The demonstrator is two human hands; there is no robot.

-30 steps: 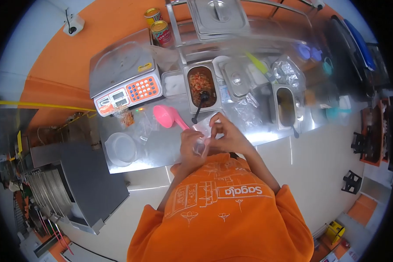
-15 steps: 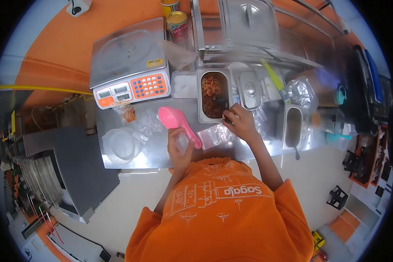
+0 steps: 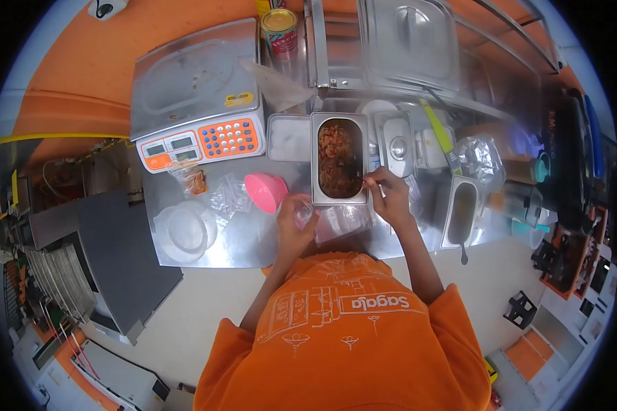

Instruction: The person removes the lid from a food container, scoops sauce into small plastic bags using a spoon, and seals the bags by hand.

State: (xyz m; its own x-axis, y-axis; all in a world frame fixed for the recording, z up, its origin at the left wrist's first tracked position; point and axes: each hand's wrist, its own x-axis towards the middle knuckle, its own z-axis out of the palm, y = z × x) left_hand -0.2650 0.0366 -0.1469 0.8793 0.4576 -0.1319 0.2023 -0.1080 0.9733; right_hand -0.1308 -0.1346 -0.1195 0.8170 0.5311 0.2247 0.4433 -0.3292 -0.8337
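Note:
Clear plastic, apparently a small bag (image 3: 304, 215), is held open-mouthed in my left hand (image 3: 296, 222), just right of the pink scoop (image 3: 266, 192). My right hand (image 3: 389, 196) pinches the end of a dark spoon at the lower right rim of the metal container (image 3: 315, 157). The spoon's bowl is hard to make out in the reddish chopped food (image 3: 336, 144). Between my hands a stack of clear plastic bags (image 3: 343, 222) lies on the steel table, below the container.
A scale (image 3: 199, 103) stands at the back left, with a red can (image 3: 281, 34) behind it. Plastic tubs (image 3: 185, 231) sit at the left. To the right are a lidded container (image 3: 397, 146), a green-handled utensil (image 3: 439, 133) and a narrow metal container (image 3: 461, 212).
My right hand moved from beside my left hand to the container's rim and took hold of the dark spoon. My left hand has shifted slightly, and the view has moved closer to the table.

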